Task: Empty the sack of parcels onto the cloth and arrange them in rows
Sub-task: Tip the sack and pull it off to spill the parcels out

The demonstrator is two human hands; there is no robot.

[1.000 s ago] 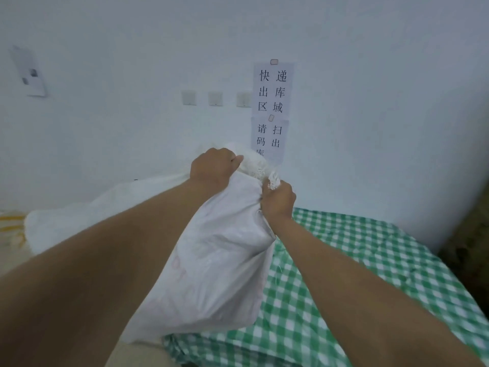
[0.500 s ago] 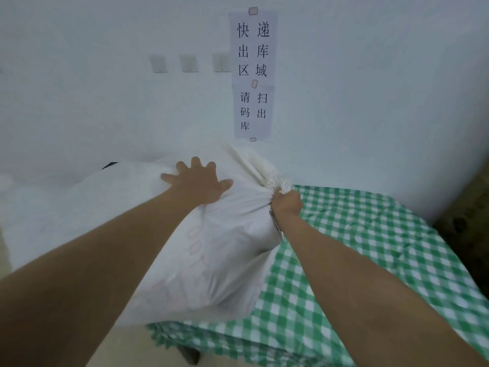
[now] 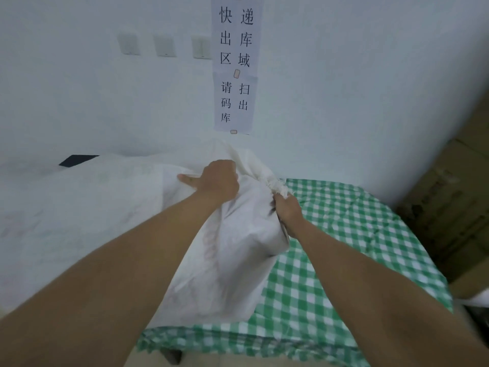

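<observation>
A bulging white woven sack (image 3: 232, 250) lies on the left part of the green-and-white checked cloth (image 3: 344, 247). My left hand (image 3: 219, 181) grips the sack's fabric near its top, thumb stretched out to the left. My right hand (image 3: 287, 210) clutches the gathered, frayed mouth of the sack at its right edge. No parcels show; whatever is inside the sack is hidden.
More white sacks (image 3: 66, 207) lie to the left against the wall, with a dark corner (image 3: 78, 160) poking out. A paper sign (image 3: 235, 62) with characters hangs on the wall. Cardboard boxes (image 3: 455, 207) stand at the right. The cloth's front edge (image 3: 238, 343) hangs over the table.
My left hand, spread flat on the sack half a second ago, has curled and grabbed the fabric further right. The right hand keeps its hold on the sack's mouth. The view tilted downward.
</observation>
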